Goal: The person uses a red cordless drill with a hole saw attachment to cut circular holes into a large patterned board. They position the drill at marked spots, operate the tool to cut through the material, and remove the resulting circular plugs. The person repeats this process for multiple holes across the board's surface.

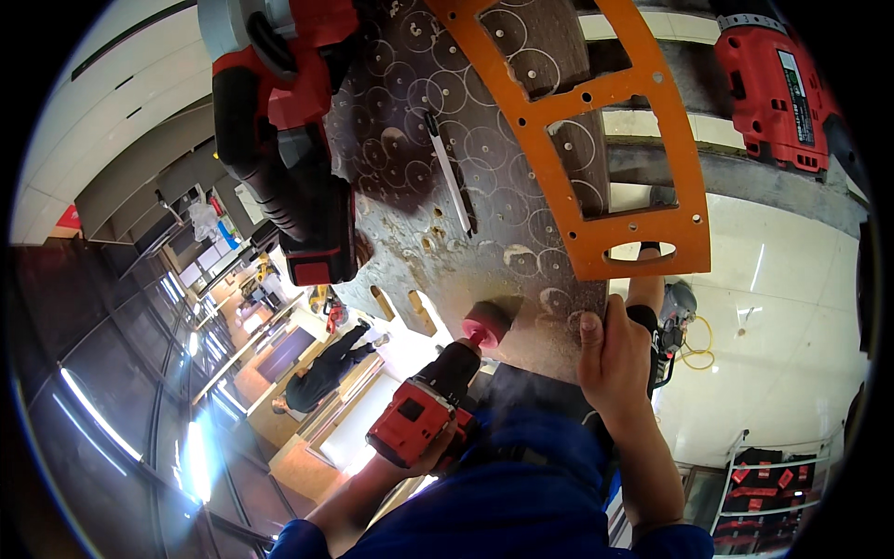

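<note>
My left hand (pixel 436 454) is wrapped round the grip of a red and black cordless drill (pixel 414 421). A red hole saw (pixel 486 326) is fitted in its chuck and meets the near part of a dark wooden board (pixel 396 200); pale dust lies and hangs around it. Closed on the board's right near edge is my right hand (pixel 615 359), thumb on top, the other fingers partly hidden. Many drawn or scored circles with small centre marks cover the board. An orange template (pixel 549 154) with cut-out windows lies over its right side.
A white and black pen (pixel 449 172) lies mid-board. A large red and black power tool (pixel 289 130) stands on the far left, another red tool (pixel 773 93) at the far right. Beyond are a yellow hose (pixel 698 349), a rack (pixel 768 494) and a person in dark clothes (pixel 321 373).
</note>
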`<state>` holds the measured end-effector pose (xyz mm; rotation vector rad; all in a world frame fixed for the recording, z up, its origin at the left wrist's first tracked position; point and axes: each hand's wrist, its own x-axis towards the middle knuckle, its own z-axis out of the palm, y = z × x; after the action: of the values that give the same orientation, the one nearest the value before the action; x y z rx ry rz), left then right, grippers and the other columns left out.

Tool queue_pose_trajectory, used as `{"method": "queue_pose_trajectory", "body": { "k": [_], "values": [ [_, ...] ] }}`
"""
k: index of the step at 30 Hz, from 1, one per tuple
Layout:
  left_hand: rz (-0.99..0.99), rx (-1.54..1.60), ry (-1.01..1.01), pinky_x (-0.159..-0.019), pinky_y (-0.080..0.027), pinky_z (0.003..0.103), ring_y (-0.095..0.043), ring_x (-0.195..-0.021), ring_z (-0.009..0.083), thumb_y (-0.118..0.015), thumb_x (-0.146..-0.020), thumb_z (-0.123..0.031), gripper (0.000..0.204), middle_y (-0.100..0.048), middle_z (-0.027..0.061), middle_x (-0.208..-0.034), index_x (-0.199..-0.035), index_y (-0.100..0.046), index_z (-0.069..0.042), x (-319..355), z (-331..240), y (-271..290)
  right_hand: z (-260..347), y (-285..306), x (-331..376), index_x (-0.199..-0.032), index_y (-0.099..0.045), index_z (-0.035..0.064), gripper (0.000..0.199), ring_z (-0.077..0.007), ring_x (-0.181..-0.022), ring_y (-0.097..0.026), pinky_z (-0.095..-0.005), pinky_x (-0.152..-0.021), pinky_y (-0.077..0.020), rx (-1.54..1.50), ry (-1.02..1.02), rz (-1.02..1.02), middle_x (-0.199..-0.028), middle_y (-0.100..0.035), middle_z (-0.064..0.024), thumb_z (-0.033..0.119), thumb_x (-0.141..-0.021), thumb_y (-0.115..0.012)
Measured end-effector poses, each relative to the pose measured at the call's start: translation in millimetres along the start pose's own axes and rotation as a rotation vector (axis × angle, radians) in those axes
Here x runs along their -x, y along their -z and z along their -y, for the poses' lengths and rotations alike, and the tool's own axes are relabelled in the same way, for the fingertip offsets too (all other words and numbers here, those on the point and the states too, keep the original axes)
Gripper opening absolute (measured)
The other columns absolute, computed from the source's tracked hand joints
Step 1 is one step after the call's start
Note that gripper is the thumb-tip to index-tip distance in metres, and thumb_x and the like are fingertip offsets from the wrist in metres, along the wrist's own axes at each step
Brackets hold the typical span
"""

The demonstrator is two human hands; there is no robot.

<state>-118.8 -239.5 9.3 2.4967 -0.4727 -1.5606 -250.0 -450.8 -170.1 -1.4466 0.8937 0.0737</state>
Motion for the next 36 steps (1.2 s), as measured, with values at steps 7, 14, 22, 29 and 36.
{"method": "queue_pose_trajectory", "body": {
  "k": [7,14,22,29,36],
  "values": [
    [0.069,-0.007,0.166,-0.058,-0.047,0.026,-0.058,-0.064,0.0098,-0.058,-0.094,-0.01,0.004,-0.059,-0.0012,-0.074,-0.096,-0.061,-0.01,0.7,2.9,-0.2,1.3,0.6,-1.1,-0.094,-0.049,-0.0031,0.029,-0.041,-0.054,-0.056,-0.0459,-0.049,-0.0422,-0.015,-0.018,0.003,-0.059,-0.052,-0.0196,0.026,-0.098,-0.05],
    [0.112,-0.19,0.132,-0.099,-0.046,0.031,-0.054,-0.121,0.0198,-0.048,-0.096,-0.011,0.035,-0.055,0.0141,-0.127,-0.13,-0.053,-0.005,9.7,17.1,0.4,-1.0,-2.7,-1.7,-0.085,-0.046,0.0001,0.03,-0.0408,-0.052,-0.053,-0.0453,-0.048,-0.0394,0.012,0.017,-0.027,-0.057,-0.049,-0.0187,0.027,-0.099,-0.05],
    [0.008,-0.226,-0.194,-0.104,-0.041,0.045,-0.05,-0.128,0.0295,-0.053,-0.09,-0.01,0.046,-0.052,0.016,-0.136,-0.135,-0.05,-0.003,-0.9,13.4,1.2,-1.9,-3.6,-0.3,-0.08,-0.044,0.0015,0.034,-0.0402,-0.051,-0.052,-0.0446,-0.048,-0.0386,-0.004,0.007,-0.037,-0.056,-0.046,-0.0179,0.029,-0.1,-0.049],
    [0.001,-0.231,-0.176,-0.096,-0.046,0.042,-0.058,-0.116,0.0285,-0.057,-0.088,-0.007,0.04,-0.058,0.0151,-0.127,-0.128,-0.055,-0.003,-9.7,-4.9,5.2,-0.5,-1.3,-3.9,-0.082,-0.045,0.0007,0.034,-0.0408,-0.052,-0.053,-0.0446,-0.048,-0.0396,0.01,0.029,-0.021,-0.057,-0.047,-0.0186,0.029,-0.1,-0.048],
    [0.036,-0.231,-0.133,-0.088,-0.051,0.039,-0.063,-0.104,0.0284,-0.057,-0.09,-0.007,0.03,-0.064,0.0151,-0.111,-0.12,-0.059,-0.002,-2.1,-2.7,-0.1,2.2,-1.8,-4.1,-0.084,-0.047,-0.0008,0.036,-0.0428,-0.055,-0.055,-0.0453,-0.049,-0.041,-0.007,0.042,-0.032,-0.059,-0.05,-0.0201,0.031,-0.101,-0.045]
  ]
}}
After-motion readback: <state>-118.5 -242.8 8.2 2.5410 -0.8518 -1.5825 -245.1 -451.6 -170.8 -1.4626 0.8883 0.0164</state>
